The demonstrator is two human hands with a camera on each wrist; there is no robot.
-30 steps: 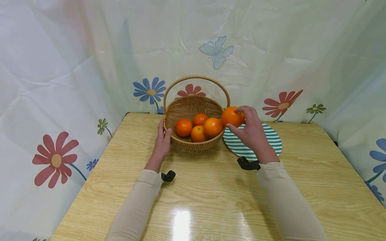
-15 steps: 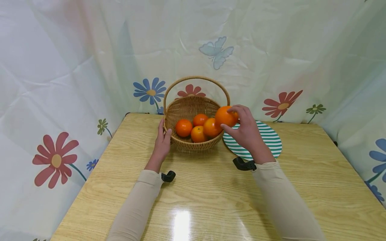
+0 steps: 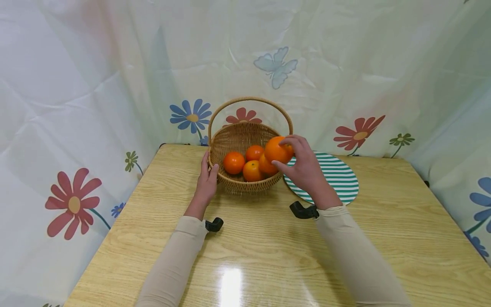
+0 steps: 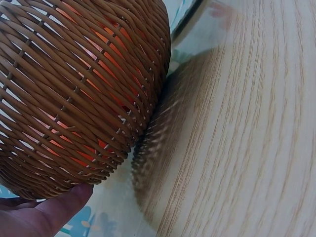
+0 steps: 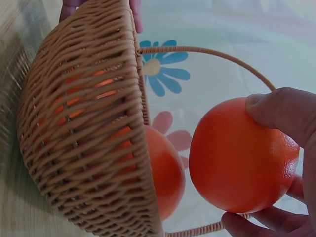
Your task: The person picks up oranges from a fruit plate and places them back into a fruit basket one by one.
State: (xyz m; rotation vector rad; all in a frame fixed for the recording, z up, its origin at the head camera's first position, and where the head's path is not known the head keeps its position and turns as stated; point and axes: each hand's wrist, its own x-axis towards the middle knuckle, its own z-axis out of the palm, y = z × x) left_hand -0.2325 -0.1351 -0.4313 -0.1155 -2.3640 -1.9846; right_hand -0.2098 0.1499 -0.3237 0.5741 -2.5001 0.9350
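Note:
A wicker basket (image 3: 245, 186) with a tall hoop handle stands on the wooden table and has several oranges (image 3: 234, 163) in it. My left hand (image 3: 207, 181) holds the basket's left side, its thumb (image 4: 69, 202) against the wicker in the left wrist view. Between the thumb and fingers of my right hand (image 3: 304, 166) is another orange (image 3: 277, 150), raised over the basket's right rim. In the right wrist view this held orange (image 5: 242, 155) is apart from an orange (image 5: 165, 173) showing above the rim. My right fingers partly cover the held fruit.
A round green-and-white striped mat (image 3: 337, 177) lies right of the basket, partly under my right hand in the head view. Behind the wooden table (image 3: 261, 256) hangs a white curtain (image 3: 345, 64) with flowers and a butterfly.
My right hand has moved left with the orange, from above the striped mat to over the basket's right side. The left hand and basket have stayed in place.

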